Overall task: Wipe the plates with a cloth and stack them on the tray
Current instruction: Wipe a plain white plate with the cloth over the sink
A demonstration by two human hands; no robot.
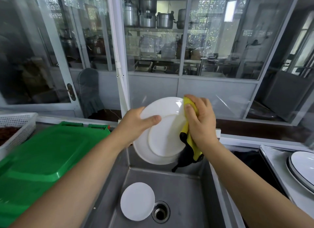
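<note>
Above the steel sink [186,190], the left hand [136,124] pinches the tilted white plate's [161,139] rim to steady it while the right hand's [200,120] curled fingers [190,112] press the yellow cloth [191,105] against its far edge, wiping.

Both forearms are bare and reach forward from the bottom corners, coming closer together toward the hands. The left hand [136,121] is held with its back to the camera; its thumb lies stretched over the front of the plate [163,139], while the other fingers are hidden behind the rim. The right hand [200,119] also shows its back, the fingers bent and closed around the yellow cloth [191,139], pressing it against the plate's right edge.
</note>
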